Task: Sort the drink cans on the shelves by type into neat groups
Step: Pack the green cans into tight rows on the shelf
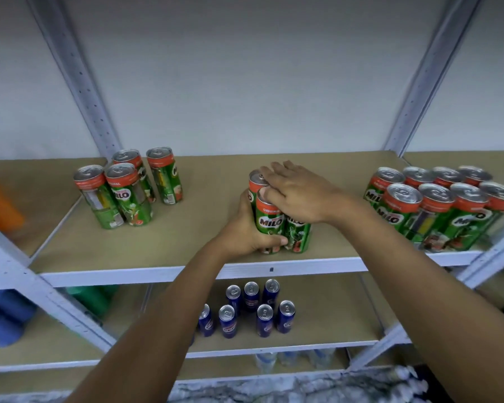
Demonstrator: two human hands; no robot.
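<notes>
Milo cans (277, 216) at mid-shelf are gathered as one bunch — the left hand (246, 232) is wrapped round their sides, the right hand (297, 193) laid flat on their tops — presumably so they can be slid together toward the larger group (437, 207) at the right.

Both arms reach forward. The left hand (246, 228) curls in a grip, thumb forward. The right hand (298, 193) lies flat, palm down.

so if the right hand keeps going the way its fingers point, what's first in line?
Probably bare shelf board: the right hand points left and back, passing behind the left Milo cluster. Depth unclear.
</notes>
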